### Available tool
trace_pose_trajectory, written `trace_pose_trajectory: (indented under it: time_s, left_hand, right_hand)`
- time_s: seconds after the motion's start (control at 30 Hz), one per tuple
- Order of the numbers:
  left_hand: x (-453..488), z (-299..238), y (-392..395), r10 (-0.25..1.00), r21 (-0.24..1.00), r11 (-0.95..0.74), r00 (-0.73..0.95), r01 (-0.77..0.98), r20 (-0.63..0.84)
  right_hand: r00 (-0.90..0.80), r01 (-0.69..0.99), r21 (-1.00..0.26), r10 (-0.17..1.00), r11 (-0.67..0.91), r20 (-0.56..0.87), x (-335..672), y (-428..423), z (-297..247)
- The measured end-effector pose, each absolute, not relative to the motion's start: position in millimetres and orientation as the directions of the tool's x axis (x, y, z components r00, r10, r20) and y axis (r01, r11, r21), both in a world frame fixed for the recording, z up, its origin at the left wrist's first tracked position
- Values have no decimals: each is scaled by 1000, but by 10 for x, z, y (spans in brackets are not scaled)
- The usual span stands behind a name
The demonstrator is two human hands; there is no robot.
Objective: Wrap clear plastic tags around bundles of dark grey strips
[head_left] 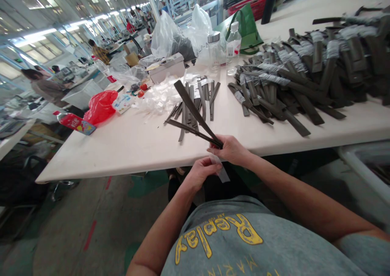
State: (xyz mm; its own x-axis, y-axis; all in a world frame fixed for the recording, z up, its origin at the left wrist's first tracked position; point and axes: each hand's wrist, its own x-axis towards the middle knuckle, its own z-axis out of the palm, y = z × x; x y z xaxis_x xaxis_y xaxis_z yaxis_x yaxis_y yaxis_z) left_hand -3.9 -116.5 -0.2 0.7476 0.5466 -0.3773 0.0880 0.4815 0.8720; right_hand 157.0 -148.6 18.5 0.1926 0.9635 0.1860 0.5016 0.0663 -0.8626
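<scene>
Just over the table's front edge, my right hand (230, 149) is closed round the lower ends of a few dark grey flat strips (195, 111), which fan apart toward the table. My left hand (203, 171) sits below and to the left of it, pinching a translucent white plastic piece (223, 173). That piece reaches up to the base of the strips; whether it wraps them is hidden. Beyond the held strips lies a small group of loose dark strips (210, 93). A large pile of similar strips (292, 77), many bundled in clear wrap, covers the right of the table.
The white table (128, 154) ends close to my body. Clear plastic wraps (161, 99), a glass jar (214, 50), a plastic bottle (233, 44) and a green bag (248, 30) stand further back. A red bag (100, 107) and a fallen bottle (74, 122) lie left. Other people work far left.
</scene>
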Motion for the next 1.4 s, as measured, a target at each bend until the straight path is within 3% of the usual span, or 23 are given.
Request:
trace_pose_trajectory:
  time_s: [0.2, 0.5, 0.6, 0.77, 0.93, 1.17, 1.4]
  left_hand:
    - [-138, -77, -1179, 493, 865, 463, 755, 192, -432]
    - [-20, -85, -1170, 477, 898, 347, 773, 271, -418]
    - [9, -103, -1070, 575, 891, 414, 705, 186, -414]
    - [79, 32, -807, 721, 815, 573, 529, -91, -448]
    - [211, 213, -631, 780, 773, 581, 445, -256, -439]
    - [376, 280, -618, 777, 751, 592, 456, -292, -434]
    - [477, 245, -655, 795, 791, 545, 470, -276, -384]
  right_hand:
    - [211, 566, -824, 963, 22, 171, 1628, -1504, 168]
    - [235, 477, -879, 961, 17, 146, 1616, -1519, 195]
    - [263, 366, -931, 958, 7, 111, 1657, -1620, 241]
    - [316, 138, -982, 946, -126, -77, 1758, -2042, 233]
    - [341, 86, -962, 915, -259, -216, 1796, -2502, 77]
    - [333, 39, -934, 886, -356, -324, 1695, -2805, -111]
    - [291, 63, -939, 906, -337, -306, 1676, -2764, -238]
